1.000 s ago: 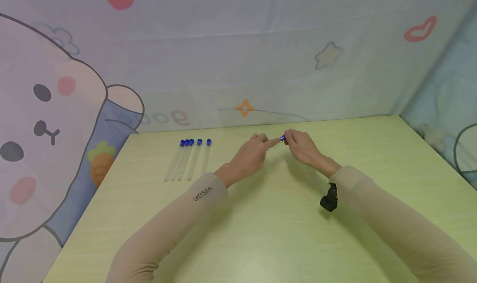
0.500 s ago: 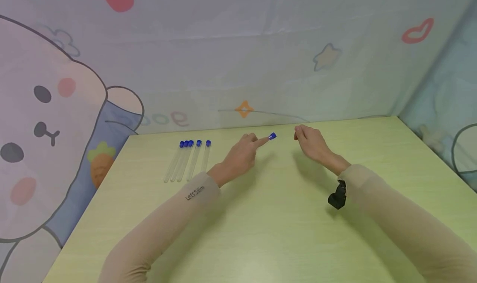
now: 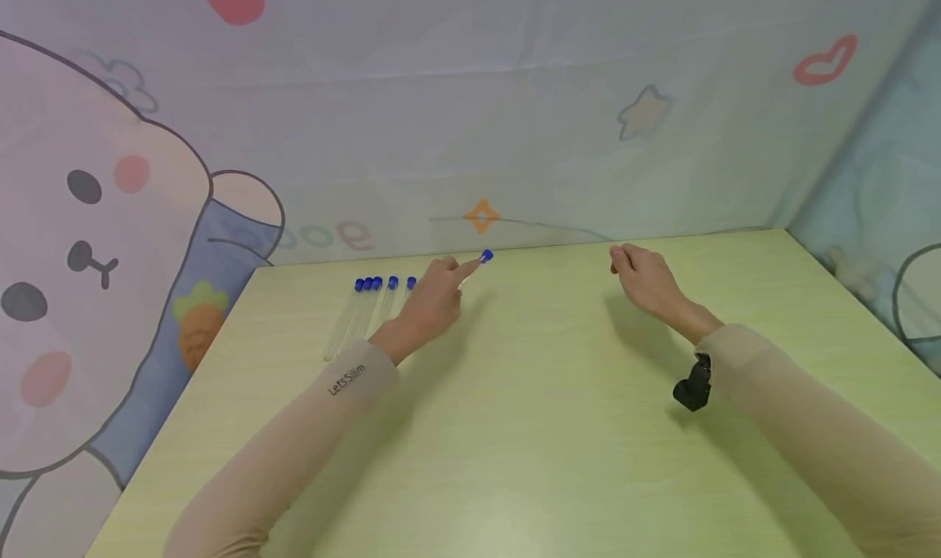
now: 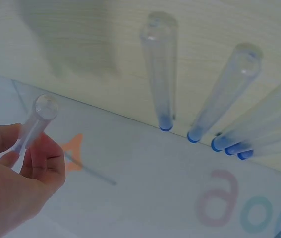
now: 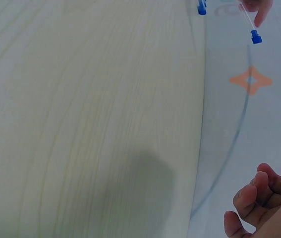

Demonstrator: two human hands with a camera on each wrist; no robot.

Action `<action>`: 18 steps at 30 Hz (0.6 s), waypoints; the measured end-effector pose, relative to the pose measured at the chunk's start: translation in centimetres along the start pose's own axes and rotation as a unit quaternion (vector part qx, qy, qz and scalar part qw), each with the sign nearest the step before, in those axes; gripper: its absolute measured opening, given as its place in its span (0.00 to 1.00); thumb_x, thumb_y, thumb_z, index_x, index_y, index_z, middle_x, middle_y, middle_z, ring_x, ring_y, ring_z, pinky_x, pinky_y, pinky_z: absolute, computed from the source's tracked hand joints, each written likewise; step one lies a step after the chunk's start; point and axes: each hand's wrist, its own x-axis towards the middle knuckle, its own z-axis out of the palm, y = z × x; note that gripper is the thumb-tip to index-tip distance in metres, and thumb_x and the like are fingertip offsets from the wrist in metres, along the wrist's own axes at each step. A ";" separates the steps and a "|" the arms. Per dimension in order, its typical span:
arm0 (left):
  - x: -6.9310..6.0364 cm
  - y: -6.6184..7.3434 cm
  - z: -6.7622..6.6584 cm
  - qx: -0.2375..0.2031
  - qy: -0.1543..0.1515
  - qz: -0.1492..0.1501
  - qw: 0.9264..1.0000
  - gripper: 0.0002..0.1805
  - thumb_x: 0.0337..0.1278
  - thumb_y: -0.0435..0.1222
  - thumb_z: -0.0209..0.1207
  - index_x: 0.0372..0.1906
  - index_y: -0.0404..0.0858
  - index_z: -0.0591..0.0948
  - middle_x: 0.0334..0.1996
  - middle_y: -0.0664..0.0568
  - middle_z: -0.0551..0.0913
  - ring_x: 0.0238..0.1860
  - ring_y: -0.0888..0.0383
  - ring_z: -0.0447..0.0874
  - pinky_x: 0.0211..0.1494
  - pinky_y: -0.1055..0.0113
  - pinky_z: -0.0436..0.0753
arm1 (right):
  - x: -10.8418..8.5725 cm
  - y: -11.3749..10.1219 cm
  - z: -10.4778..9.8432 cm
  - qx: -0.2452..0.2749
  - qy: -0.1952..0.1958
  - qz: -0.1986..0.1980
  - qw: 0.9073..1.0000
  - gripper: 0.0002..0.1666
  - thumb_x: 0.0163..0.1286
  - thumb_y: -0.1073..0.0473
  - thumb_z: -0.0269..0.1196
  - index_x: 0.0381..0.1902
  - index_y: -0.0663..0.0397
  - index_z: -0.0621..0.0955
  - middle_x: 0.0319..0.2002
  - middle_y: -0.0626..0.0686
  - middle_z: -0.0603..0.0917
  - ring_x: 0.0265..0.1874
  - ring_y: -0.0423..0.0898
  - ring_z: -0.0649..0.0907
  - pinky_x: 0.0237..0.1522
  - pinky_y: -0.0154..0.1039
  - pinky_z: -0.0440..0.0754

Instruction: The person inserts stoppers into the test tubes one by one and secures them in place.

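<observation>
My left hand [image 3: 428, 303] pinches a clear test tube [image 4: 37, 119] between thumb and fingers, above the table near its far edge. The tube's blue cap [image 3: 487, 256] points up and away, with the index finger stretched along the tube towards it. On the table just left of this hand lie several capped test tubes [image 3: 345, 317] side by side, partly covered by the hand and wrist. My right hand [image 3: 650, 282] hovers well to the right, its fingers loosely curled. Nothing shows between its fingers [image 5: 248, 196] in the right wrist view.
A light wooden table [image 3: 529, 427] runs back to a printed cloth backdrop [image 3: 412, 125]. More cloth stands along the right side. Below the right forearm hangs a black wrist-worn device [image 3: 693, 385].
The right hand has let go of the blue cap and moved right. The left hand has carried the test tube left, towards the lying tubes.
</observation>
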 end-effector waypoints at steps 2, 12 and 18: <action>-0.2 -0.7 -0.3 0.000 0.003 -0.014 1.000 0.32 0.57 0.18 0.52 0.68 0.38 0.69 0.42 0.38 0.76 0.45 0.46 0.73 0.41 0.60 0.76 | -0.1 0.3 -0.3 -0.004 0.003 0.003 1.000 0.27 0.81 0.53 0.36 0.33 0.65 0.75 0.21 0.57 0.72 0.17 0.44 0.65 0.28 0.40 0.66; -1.4 -4.1 -2.1 0.001 0.007 -0.064 0.998 0.33 0.55 0.17 0.51 0.68 0.34 0.69 0.42 0.36 0.76 0.44 0.44 0.73 0.42 0.58 0.73 | -0.3 1.4 -1.3 -0.015 0.015 0.009 1.000 0.28 0.81 0.52 0.35 0.33 0.65 0.75 0.22 0.57 0.72 0.17 0.44 0.66 0.29 0.41 0.66; -2.3 -5.9 -2.8 0.000 0.002 -0.093 0.996 0.32 0.55 0.17 0.50 0.68 0.33 0.69 0.45 0.34 0.76 0.46 0.42 0.73 0.44 0.56 0.74 | -0.5 1.8 -1.5 -0.017 0.017 0.016 1.000 0.29 0.81 0.52 0.35 0.35 0.67 0.76 0.23 0.58 0.73 0.18 0.44 0.67 0.29 0.41 0.66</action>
